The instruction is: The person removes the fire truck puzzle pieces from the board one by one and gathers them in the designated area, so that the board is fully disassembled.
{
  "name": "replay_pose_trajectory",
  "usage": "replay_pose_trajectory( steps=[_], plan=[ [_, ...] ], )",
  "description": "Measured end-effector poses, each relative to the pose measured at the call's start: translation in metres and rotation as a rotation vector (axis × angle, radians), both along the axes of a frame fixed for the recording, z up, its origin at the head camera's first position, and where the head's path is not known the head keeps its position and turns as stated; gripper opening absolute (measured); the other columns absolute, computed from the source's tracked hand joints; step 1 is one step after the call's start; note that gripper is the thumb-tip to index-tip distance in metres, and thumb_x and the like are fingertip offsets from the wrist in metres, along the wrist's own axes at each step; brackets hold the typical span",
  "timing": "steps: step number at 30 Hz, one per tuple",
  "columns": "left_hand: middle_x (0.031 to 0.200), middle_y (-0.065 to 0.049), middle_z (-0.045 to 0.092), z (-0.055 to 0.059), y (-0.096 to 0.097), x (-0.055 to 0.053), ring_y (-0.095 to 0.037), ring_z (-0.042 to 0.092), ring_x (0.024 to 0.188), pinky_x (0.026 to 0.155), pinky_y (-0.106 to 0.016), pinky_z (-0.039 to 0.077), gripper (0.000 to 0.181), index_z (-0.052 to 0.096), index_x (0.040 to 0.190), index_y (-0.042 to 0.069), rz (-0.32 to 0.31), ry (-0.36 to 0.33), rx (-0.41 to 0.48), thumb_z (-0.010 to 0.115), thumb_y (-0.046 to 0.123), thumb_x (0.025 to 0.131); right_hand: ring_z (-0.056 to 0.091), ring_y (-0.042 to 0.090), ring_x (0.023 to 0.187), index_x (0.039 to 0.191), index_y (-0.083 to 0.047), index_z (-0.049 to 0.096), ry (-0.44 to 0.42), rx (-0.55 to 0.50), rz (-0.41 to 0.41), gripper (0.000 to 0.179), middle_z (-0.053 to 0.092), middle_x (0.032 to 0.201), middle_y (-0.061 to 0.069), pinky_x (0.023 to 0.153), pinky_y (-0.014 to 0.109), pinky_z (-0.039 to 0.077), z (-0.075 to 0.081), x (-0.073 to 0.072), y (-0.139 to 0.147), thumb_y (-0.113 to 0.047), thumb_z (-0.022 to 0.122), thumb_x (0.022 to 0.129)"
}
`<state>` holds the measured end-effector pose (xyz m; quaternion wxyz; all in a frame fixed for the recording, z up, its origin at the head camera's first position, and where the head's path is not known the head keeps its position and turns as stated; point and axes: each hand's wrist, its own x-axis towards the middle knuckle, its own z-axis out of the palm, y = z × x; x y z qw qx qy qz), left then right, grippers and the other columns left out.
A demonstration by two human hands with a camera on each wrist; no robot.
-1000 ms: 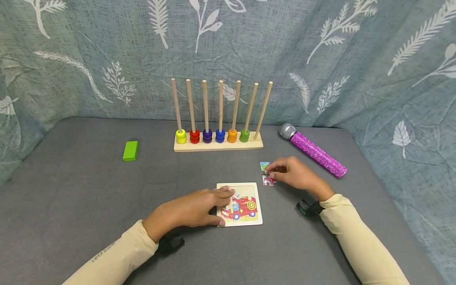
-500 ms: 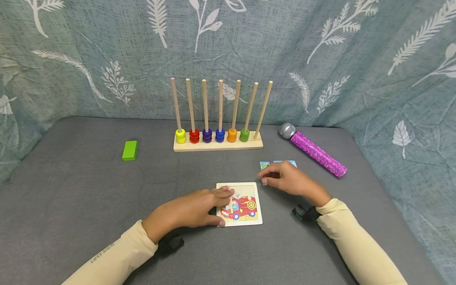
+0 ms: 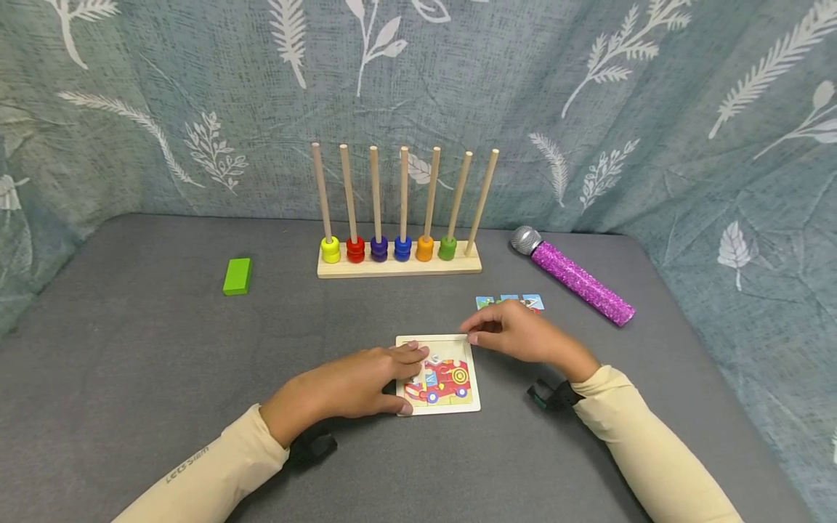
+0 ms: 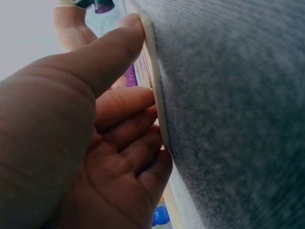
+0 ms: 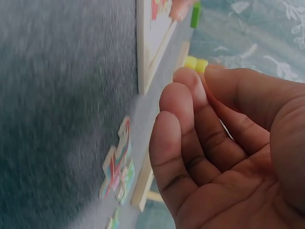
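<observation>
A square wooden jigsaw puzzle tray (image 3: 476,396) lies on the grey table, showing a red vehicle picture in part of it. My left hand (image 3: 366,379) rests on its left side, fingers over the upper left area and thumb at the near left corner. In the left wrist view, the fingertips meet the thin edge of the tray (image 4: 157,95). My right hand (image 3: 521,334) is at the tray's far right corner, thumb and forefinger pinching a small puzzle piece mostly hidden by the fingers. Behind that hand lie loose puzzle pieces (image 3: 532,300), partly covered; the right wrist view shows pieces (image 5: 116,167) too.
Beyond the tray stands a wooden peg rack (image 3: 399,269) with coloured beads at the foot of most pegs. A glittery purple microphone (image 3: 584,282) lies at the right. At the left is a green block (image 3: 237,276). A patterned curtain (image 3: 484,80) hangs behind.
The right hand has carried a puzzle piece leftward from the loose pieces to the tray's far right corner, uncovering more pieces behind it. The left hand stays on the tray.
</observation>
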<state>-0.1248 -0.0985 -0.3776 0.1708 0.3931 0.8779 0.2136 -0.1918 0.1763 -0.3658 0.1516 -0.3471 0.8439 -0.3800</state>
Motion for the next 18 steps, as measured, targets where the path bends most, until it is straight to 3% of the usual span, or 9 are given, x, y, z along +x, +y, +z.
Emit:
replay_pose_trajectory(
  steps=[7, 18],
  plan=[
    [0.153, -0.009, 0.036, 0.001, 0.001, 0.0, -0.025, 0.029, 0.142, 0.109, -0.047, 0.033, 0.058, 0.053, 0.139, 0.003, 0.002, 0.007, -0.004, 0.072, 0.028, 0.089, 0.056, 0.005, 0.072, 0.106, 0.001, 0.073, 0.028, 0.0, 0.05, 0.017, 0.072, 0.094, 0.003, 0.061, 0.024, 0.049, -0.001, 0.005, -0.005, -0.003, 0.066, 0.092],
    [0.152, -0.009, 0.038, 0.0, 0.001, 0.001, -0.027, 0.032, 0.14, 0.109, -0.048, 0.033, 0.056, 0.055, 0.138, 0.004, -0.002, 0.031, -0.022, 0.072, 0.028, 0.09, 0.058, 0.005, 0.077, 0.11, 0.003, 0.071, -0.028, 0.0, 0.112, 0.02, 0.072, 0.097, 0.005, 0.067, 0.026, 0.052, -0.001, 0.009, -0.017, -0.004, 0.065, 0.092]
  ],
)
